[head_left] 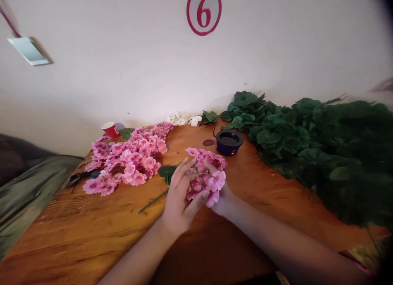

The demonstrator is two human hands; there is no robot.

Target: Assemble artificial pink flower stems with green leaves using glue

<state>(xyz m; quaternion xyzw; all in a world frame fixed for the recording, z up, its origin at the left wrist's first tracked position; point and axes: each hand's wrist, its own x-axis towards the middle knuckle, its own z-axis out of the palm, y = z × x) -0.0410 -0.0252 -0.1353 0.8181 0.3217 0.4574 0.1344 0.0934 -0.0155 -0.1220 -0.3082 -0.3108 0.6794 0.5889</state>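
Between my two hands, above the wooden table, is a bunch of pink artificial flowers (217, 181). My left hand (179, 197) cups its left side, with the thumb pressed in front on the blossoms and the fingers behind and above. From the right, my right hand (223, 201) grips the bunch; its fingers are mostly hidden by the petals. A green stem (153, 201) with dark green leaves (166, 173) sticks out to the left behind my left hand. Just beyond the flowers stands a small round black heating pot (229, 142) with a lit red switch.
On the wooden table (101, 232), pink flower sprays (132, 158) lie at the left, by a red paper cup (110, 129). White flowers (177, 119) rest along the wall. A large heap of green leaves (307, 133) covers the right side. A brown disc (208, 142) lies beside the pot.
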